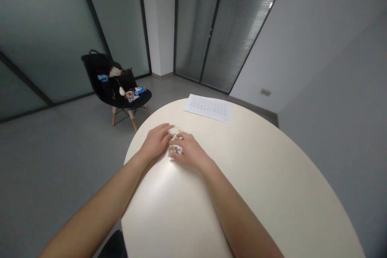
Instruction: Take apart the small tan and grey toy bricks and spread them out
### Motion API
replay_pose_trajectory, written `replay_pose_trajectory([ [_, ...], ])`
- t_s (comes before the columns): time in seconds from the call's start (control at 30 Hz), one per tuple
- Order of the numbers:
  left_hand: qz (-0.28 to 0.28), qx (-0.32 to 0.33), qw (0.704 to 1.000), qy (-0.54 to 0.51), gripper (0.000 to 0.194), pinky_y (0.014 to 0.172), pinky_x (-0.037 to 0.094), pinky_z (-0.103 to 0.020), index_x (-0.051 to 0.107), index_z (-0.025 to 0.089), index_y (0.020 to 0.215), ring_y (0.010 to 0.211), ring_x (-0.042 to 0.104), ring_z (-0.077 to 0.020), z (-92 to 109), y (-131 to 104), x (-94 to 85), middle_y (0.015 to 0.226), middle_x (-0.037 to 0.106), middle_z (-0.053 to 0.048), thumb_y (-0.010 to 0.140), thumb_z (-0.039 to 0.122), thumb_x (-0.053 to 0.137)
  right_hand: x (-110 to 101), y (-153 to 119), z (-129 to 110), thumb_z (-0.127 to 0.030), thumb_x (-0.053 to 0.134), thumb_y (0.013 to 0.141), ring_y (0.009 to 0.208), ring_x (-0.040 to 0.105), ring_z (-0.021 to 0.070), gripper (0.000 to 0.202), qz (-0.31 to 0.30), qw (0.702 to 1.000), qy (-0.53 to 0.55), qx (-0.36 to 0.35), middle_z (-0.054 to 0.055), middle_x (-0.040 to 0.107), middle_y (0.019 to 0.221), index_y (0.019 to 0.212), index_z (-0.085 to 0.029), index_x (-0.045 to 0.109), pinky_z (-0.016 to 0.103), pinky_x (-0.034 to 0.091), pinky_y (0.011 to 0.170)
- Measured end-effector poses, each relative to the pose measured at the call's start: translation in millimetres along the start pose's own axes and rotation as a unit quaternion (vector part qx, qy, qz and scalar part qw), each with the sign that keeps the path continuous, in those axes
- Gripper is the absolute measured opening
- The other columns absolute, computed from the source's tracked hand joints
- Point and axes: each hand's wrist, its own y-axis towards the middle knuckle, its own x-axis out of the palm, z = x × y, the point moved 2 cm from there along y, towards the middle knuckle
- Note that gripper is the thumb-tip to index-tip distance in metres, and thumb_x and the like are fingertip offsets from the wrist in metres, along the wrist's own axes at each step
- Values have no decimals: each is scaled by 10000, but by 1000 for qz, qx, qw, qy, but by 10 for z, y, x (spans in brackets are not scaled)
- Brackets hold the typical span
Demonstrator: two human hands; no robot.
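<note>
The left hand [156, 140] lies palm down toward the left side of the white tabletop [263, 161], its fingers loosely spread and reaching forward and a little to the right. The right hand [188, 150] comes in from the other side, turned inward, palm down, with the fingers parted and slightly curled and the thumb held lower, nearer the body. Between the hands, partly under the fingers of the right, is a small cluster of patterned pieces [176, 149] in white, tan and grey; the fingers cover too much of it to tell whether either hand grips anything or only touches it. Both bare forearms slant up from the bottom of the view and draw together at the cluster. Beyond the hands, near the far edge of the tabletop, lies a printed sheet of paper [208, 108], well apart from them. Past the table, on the left, a black chair [104, 96] with wooden legs holds a black bag [128, 79] and some small items. Frosted glass panels [54, 28] stand behind it.
</note>
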Motion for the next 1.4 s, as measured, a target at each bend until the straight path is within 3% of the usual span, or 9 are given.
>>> replay_pose_trajectory([
  [0.13, -116, 7, 989, 89, 380, 1083, 289, -511, 584, 298, 1270, 1320, 418, -281, -46, -18, 71, 1388, 525, -56, 925, 372, 443, 9, -9, -35, -274, 740, 728, 1136, 502, 262, 175, -59, 995, -78, -19, 76, 583, 1213, 902, -254, 747, 418, 370, 999],
  [0.27, -141, -8, 985, 96, 368, 1089, 283, -508, 611, 294, 1246, 1335, 407, -274, -41, -37, 71, 1373, 540, -70, 929, 350, 433, -74, -16, 140, -136, 639, 767, 975, 592, 206, 152, -80, 994, -74, 10, 69, 641, 1067, 825, -224, 749, 336, 440, 907],
  [0.53, -154, 5, 986, -71, 410, 1096, 335, -429, 567, 251, 1295, 1247, 503, -255, 101, -175, -65, 1318, 587, -62, 915, 357, 456, -9, -17, 430, -196, 621, 788, 829, 632, 143, 236, 121, 975, 143, 117, 76, 618, 1055, 1011, -184, 696, 281, 527, 784],
  [0.67, -152, 51, 978, -130, 656, 1095, 351, -408, 452, 219, 1384, 1278, 457, -285, 147, -209, -61, 1398, 483, -112, 792, 411, 659, -46, 110, 583, -225, 506, 854, 910, 636, 166, 252, 194, 961, 136, 141, 89, 627, 1090, 1036, -182, 675, 325, 519, 863],
  [0.83, -112, 72, 985, -108, 1018, 1145, 249, -490, 215, 204, 1489, 1395, 265, -331, 118, -193, 34, 1512, 274, -167, 675, 446, 775, 83, 469, 582, -245, 407, 919, 1326, 391, 226, 436, 61, 995, 1, 82, 143, 507, 1373, 1325, -133, 515, 416, 278, 1123],
  [0.97, -94, 56, 991, -74, 1158, 1152, 216, -517, 109, 188, 1511, 1423, 183, -352, 90, -195, 87, 1548, 185, -183, 626, 465, 803, 268, 613, 418, -262, 343, 952, 1383, 296, 278, 430, -55, 994, -43, 82, 108, 425, 1461, 1352, -198, 488, 554, 183, 1118],
  [1.07, -94, 29, 995, -33, 1221, 1153, 213, -508, 72, 179, 1516, 1431, 157, -350, 80, -203, 101, 1554, 172, -191, 597, 516, 802, 324, 579, 258, -240, 311, 958, 1328, 381, 264, 423, -75, 996, 7, 47, 125, 473, 1416, 1335, -179, 496, 532, 228, 1103],
  [1.17, -103, 18, 994, -11, 1231, 1151, 212, -485, 18, 165, 1516, 1443, 109, -336, 97, -205, 121, 1563, 131, -200, 623, 571, 761, 272, 460, 200, -234, 302, 962, 1221, 490, 193, 405, -32, 994, 105, 10, 120, 557, 1317, 1293, -157, 523, 408, 316, 1083],
  [1.4, -145, 23, 986, 78, 1181, 1126, 168, -531, 115, 103, 1502, 1435, 98, -380, 214, -124, 242, 1536, 164, -266, 642, 706, 656, -18, 75, 558, -326, 354, 949, 1243, 479, 176, 400, 108, 972, 161, 136, 101, 555, 1324, 1262, -173, 551, 367, 310, 1096],
])
